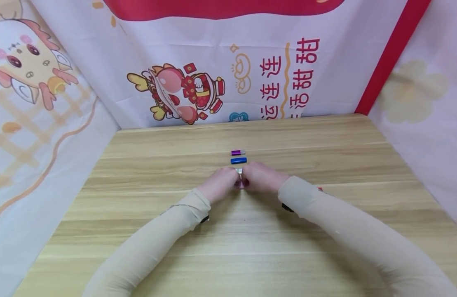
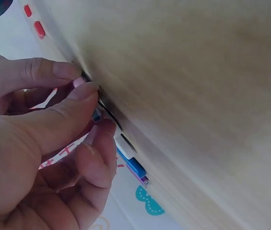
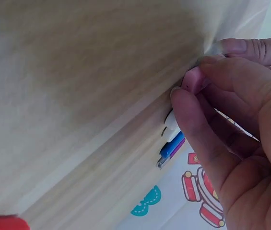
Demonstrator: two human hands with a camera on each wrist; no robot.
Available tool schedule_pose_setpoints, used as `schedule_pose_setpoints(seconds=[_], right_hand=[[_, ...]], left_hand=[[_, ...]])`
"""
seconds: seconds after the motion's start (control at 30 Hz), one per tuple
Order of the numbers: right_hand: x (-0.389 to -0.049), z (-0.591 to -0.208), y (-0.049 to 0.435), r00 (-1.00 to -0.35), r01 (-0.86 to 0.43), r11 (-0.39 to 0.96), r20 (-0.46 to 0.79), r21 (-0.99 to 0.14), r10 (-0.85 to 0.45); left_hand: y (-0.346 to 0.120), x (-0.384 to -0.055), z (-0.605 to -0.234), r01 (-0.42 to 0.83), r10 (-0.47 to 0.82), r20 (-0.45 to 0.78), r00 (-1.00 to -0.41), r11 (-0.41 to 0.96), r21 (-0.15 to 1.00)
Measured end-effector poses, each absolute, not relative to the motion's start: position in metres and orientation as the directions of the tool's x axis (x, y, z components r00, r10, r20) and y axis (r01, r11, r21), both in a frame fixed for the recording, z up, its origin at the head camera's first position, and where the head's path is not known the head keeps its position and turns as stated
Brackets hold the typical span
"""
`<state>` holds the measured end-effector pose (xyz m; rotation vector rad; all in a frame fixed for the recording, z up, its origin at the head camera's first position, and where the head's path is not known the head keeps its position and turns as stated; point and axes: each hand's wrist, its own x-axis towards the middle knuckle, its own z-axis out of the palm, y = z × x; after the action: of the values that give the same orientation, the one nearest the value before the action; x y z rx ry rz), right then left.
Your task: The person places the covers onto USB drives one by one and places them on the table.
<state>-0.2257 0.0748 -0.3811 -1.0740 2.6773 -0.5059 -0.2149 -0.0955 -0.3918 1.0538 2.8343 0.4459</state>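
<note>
My two hands meet over the table in the head view, fingertips close together around a small pink USB stick (image 3: 193, 80). The right hand (image 1: 263, 177) pinches its pink body between thumb and finger. From the other side, the left hand (image 1: 222, 181) pinches it with curled fingers; in the left wrist view a bit of its pink body (image 2: 79, 81) shows by the thumb tips. Fingers hide most of it. Just beyond lie a white stick (image 1: 238, 170), a blue stick (image 1: 238, 160) and a purple USB stick (image 1: 237, 152) with a metal plug, in a row.
A red object (image 3: 3, 223) lies on the table to the right, mostly behind the right sleeve (image 1: 306, 196) in the head view. The left wrist view shows two red pieces (image 2: 39, 28) there. A printed cloth (image 1: 213, 49) hangs along the table's back edge.
</note>
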Motion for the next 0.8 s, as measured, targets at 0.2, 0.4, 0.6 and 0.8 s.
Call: schedule_pose_setpoints(seconds=[0.2, 0.4, 0.6, 0.8], right_hand=[[-0.231, -0.382, 0.077, -0.709, -0.636, 0.678, -0.068, -0.368, -0.702], [-0.229, -0.379, 0.08, -0.71, -0.625, 0.679, -0.08, -0.384, -0.699], [-0.227, -0.362, 0.09, -0.73, -0.603, 0.709, -0.107, -0.366, -0.675], [-0.225, -0.329, 0.121, -0.744, -0.633, 0.738, -0.08, -0.233, -0.664]], left_hand=[[-0.096, -0.218, -0.391, 0.625, 0.647, 0.019, -0.763, 0.729, 0.278], [-0.096, -0.217, -0.388, 0.635, 0.654, 0.027, -0.756, 0.722, 0.275], [-0.092, -0.212, -0.373, 0.62, 0.642, 0.009, -0.766, 0.736, 0.272], [-0.077, -0.21, -0.355, 0.636, 0.661, -0.015, -0.751, 0.728, 0.256]])
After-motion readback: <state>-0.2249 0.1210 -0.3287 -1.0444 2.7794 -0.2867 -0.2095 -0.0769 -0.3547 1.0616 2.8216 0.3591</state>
